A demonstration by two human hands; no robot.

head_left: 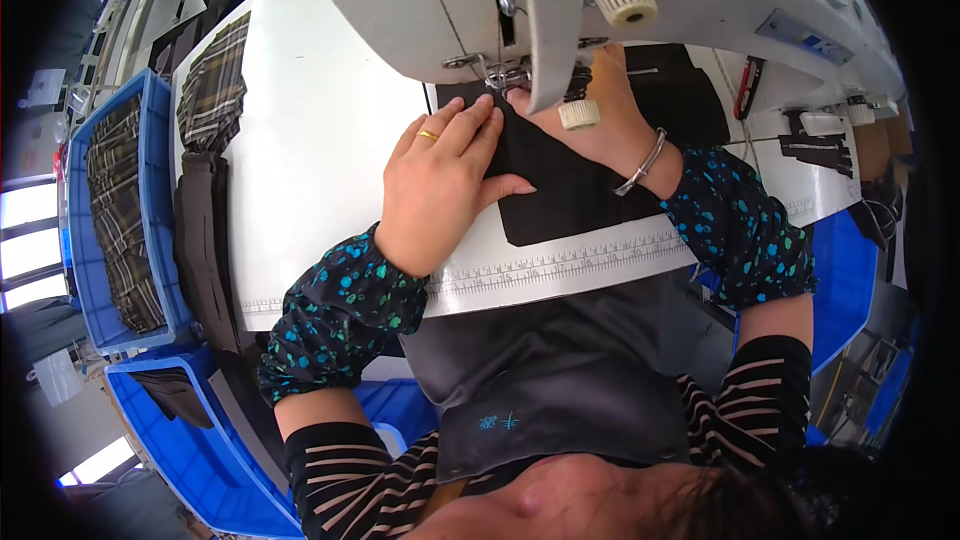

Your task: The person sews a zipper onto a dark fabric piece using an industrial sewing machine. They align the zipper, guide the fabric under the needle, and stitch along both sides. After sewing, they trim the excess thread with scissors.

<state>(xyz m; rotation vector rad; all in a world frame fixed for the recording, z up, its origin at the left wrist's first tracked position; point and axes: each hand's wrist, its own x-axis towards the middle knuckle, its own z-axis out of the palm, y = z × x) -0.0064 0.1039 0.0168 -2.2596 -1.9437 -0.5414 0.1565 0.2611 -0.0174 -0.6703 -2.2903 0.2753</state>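
Note:
A piece of black fabric lies on the white sewing table, its far edge under the presser foot of a sewing machine. Flat on its left edge rests my left hand, fingers stretched toward the foot and thumb out to the side. A ring is on one finger. My right hand reaches over the fabric from the right, one fingertip close by the foot. The machine head hides most of its fingers, so their grip does not show. A second dark piece lies behind my right wrist.
Plaid fabric and dark pieces hang over the table's left edge, beside a blue bin of plaid pieces. Red-handled snips and black scraps lie right. A ruler strip runs along the front edge.

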